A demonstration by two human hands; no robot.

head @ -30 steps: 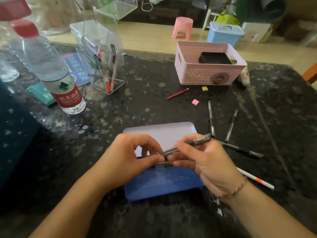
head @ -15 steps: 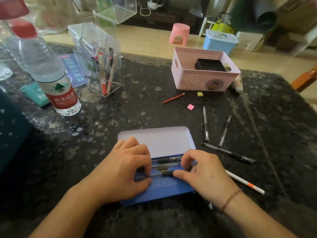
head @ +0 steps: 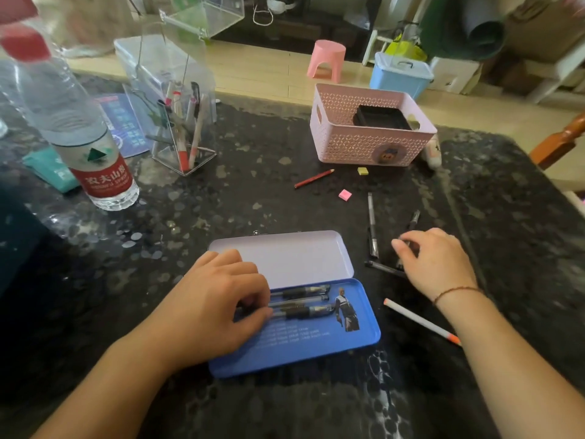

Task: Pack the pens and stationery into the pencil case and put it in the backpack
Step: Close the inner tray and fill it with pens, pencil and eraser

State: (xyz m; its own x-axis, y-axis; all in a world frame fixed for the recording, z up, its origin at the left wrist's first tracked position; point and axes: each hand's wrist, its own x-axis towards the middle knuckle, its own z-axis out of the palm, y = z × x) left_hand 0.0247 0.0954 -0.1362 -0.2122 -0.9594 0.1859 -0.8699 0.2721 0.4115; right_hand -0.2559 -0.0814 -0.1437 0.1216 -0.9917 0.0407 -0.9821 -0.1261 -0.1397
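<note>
A blue tin pencil case lies open in front of me, its pale lid folded back flat. Three black pens lie side by side in the base. My left hand rests on the case with its fingertips on the pens' left ends. My right hand is to the right of the case, thumb and fingers pinched around a black pen that lies on the table. Two more black pens, a white pen with an orange tip, a red pencil, a pink eraser and a yellow eraser lie loose.
A pink basket with a black box stands at the back right. A clear holder with pens and a water bottle stand at the back left. A dark bulky shape fills the left edge. The table's right edge is near.
Both hands laid a black pen into the case. My right hand then left the case and moved right onto the loose pens. My left hand stayed on the pens in the case.
</note>
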